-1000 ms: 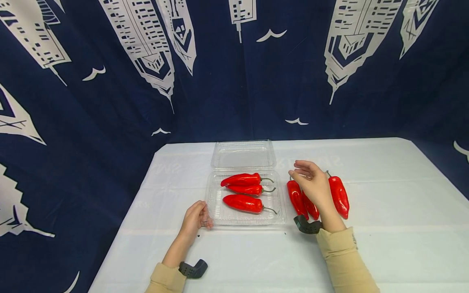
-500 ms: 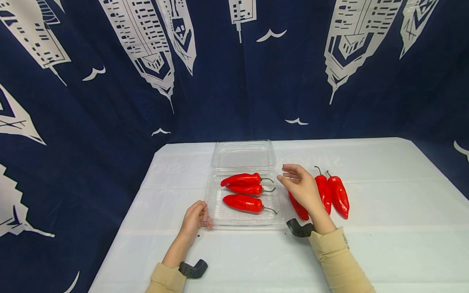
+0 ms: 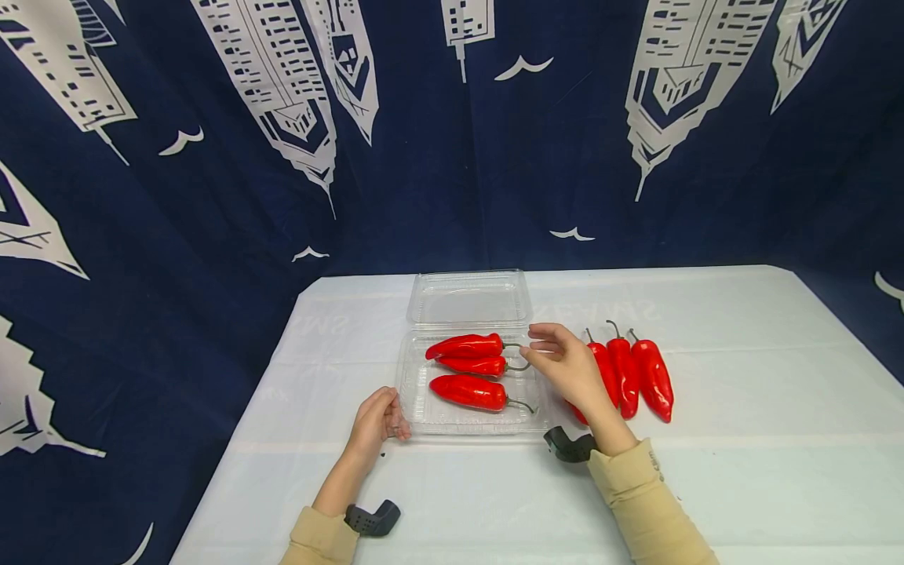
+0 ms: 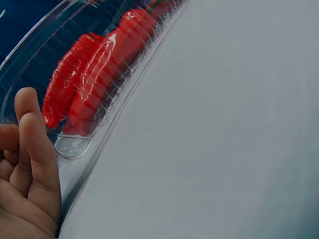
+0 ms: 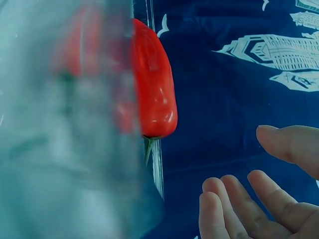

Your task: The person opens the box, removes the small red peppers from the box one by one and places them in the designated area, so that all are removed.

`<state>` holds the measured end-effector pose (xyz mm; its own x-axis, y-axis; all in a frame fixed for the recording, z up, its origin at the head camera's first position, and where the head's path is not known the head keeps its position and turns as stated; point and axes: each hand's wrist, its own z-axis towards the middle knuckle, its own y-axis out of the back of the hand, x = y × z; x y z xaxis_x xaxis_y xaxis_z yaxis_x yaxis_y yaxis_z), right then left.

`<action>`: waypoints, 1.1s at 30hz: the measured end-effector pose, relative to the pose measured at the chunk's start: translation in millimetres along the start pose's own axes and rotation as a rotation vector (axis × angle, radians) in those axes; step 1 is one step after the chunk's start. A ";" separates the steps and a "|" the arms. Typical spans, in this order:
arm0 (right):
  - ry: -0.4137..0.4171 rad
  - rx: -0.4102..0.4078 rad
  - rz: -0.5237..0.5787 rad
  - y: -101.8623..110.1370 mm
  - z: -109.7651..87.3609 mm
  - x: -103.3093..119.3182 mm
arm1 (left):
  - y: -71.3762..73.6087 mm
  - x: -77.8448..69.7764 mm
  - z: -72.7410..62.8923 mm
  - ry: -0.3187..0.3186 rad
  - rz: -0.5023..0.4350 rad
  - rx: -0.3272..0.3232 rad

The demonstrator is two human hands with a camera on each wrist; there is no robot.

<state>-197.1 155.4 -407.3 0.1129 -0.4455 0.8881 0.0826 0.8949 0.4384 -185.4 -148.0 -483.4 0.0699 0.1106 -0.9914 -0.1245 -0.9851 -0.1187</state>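
A dark navy cloth backdrop printed with white buildings and birds (image 3: 452, 157) is seen behind a table spread with smooth white cloth (image 3: 480, 502), on which faint creases are shown. Tan fabric sleeves (image 3: 646, 498) are worn on both arms.

On the cloth, a clear rectangular plastic container (image 3: 480, 430) is set, its lid (image 3: 469, 302) laid back flat behind the base. Fine ribs are shown along its side wall in the left wrist view. In the base, three glossy red tapering peppers (image 3: 468, 392) are held lying crosswise, stems pointed right; the two farther ones are bunched together, and the nearest is set slightly apart.

The near left corner of the container is gripped by the left hand (image 3: 381, 414), its fingers bent at the rim. The right hand (image 3: 570, 369) is poised at the container's right edge, beside the pepper stems; its thumb and fingers are spread apart and nothing is held between them.

To the right of the container, four loose glossy red peppers (image 3: 623, 377) are laid side by side on the cloth, the leftmost largely hidden by the right hand. A black angular device (image 3: 374, 519) is worn at each wrist. The thin, curved green stems (image 3: 521, 405) are left on the peppers.
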 end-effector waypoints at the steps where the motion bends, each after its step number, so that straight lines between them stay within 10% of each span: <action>1: 0.002 0.004 0.003 -1.2 0.2 -0.6 | -0.1 0.0 0.0 0.001 0.001 -0.001; 33: 0.007 0.088 -0.058 -25.6 -6.6 5.9 | 0.8 0.8 0.3 -0.002 -0.002 0.010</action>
<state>-192.1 129.7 -414.2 0.1177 -0.4962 0.8602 0.0017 0.8663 0.4995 -185.8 -148.6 -484.4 0.0682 0.1130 -0.9913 -0.1340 -0.9835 -0.1213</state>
